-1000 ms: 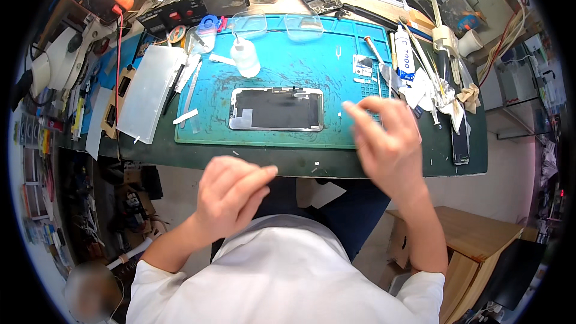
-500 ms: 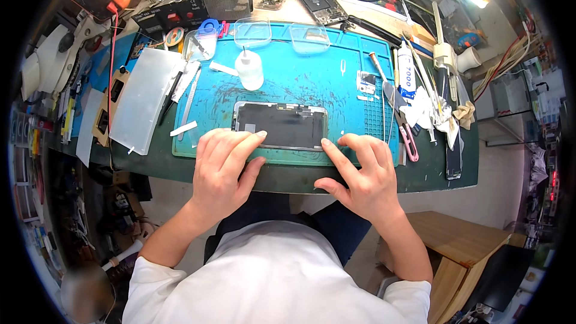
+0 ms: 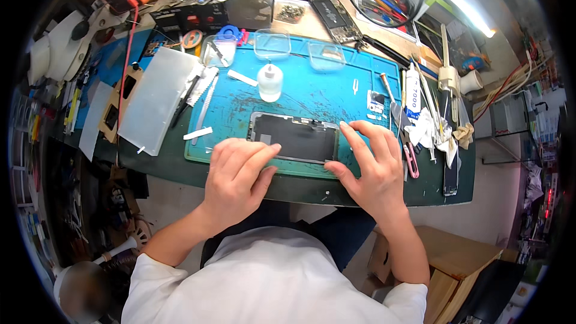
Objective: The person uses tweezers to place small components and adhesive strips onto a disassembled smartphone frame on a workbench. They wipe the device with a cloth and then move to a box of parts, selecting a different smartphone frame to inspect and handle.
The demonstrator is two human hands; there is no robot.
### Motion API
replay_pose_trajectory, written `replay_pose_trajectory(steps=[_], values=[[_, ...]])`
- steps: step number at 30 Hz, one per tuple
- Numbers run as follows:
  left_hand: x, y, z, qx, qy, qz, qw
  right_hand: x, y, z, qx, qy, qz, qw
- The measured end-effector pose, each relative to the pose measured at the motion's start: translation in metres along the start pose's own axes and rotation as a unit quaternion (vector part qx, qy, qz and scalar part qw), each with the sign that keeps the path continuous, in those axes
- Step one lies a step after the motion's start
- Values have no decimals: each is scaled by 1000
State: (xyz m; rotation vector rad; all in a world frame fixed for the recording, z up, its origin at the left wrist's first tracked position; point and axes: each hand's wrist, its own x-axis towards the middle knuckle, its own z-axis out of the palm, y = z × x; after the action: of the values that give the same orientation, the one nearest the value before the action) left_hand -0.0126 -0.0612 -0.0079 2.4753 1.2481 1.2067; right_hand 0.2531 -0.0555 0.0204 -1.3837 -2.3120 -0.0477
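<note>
A phone screen assembly [image 3: 294, 136], dark with a thin pale frame and small parts along its far edge, lies flat on the blue work mat [image 3: 234, 108]. My left hand [image 3: 237, 171] is over its near left side, index fingertip touching the near edge and thumb apart below. Its other fingers are bent and partly hidden. At the right end, my right hand [image 3: 377, 168] is open, with index finger by the far corner and thumb at the near corner. A white squeeze bottle [image 3: 270, 83] stands just behind the screen.
Clear plastic trays [image 3: 327, 56] line the mat's far edge. A frosted sheet [image 3: 159, 102] and a dark pen-like tool [image 3: 187, 101] lie left. To the right are a glue tube [image 3: 413, 93], a pink-handled tool [image 3: 411, 159] and crumpled tissue [image 3: 422, 129]. An opened phone [image 3: 334, 18] lies behind.
My right index finger has moved from the near right corner to the far right corner, and the thumb has come up to the near corner. The whole view has shifted slightly.
</note>
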Motion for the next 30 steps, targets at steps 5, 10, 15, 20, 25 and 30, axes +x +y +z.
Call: replay_pose_trajectory(steps=[5, 10, 15, 20, 25, 30], values=[[-14, -2, -23, -52, 25, 50, 997, 44, -11, -5, 50, -107, 20, 993], [-38, -9, -48, -32, 59, 28, 997, 87, -13, -12, -6, -308, 64, 949], [-67, -22, -63, 2, 101, -38, 994, 90, -16, -5, -46, -319, 58, 945], [-78, -29, -72, -3, 116, -68, 991, 90, -26, -16, 27, -311, 84, 946], [-76, -17, -60, -122, 107, -145, 976, 90, -16, -35, 174, -383, 134, 897], [-76, 14, -42, -535, 53, -305, 786, 22, -52, -27, 572, -268, 270, 727]])
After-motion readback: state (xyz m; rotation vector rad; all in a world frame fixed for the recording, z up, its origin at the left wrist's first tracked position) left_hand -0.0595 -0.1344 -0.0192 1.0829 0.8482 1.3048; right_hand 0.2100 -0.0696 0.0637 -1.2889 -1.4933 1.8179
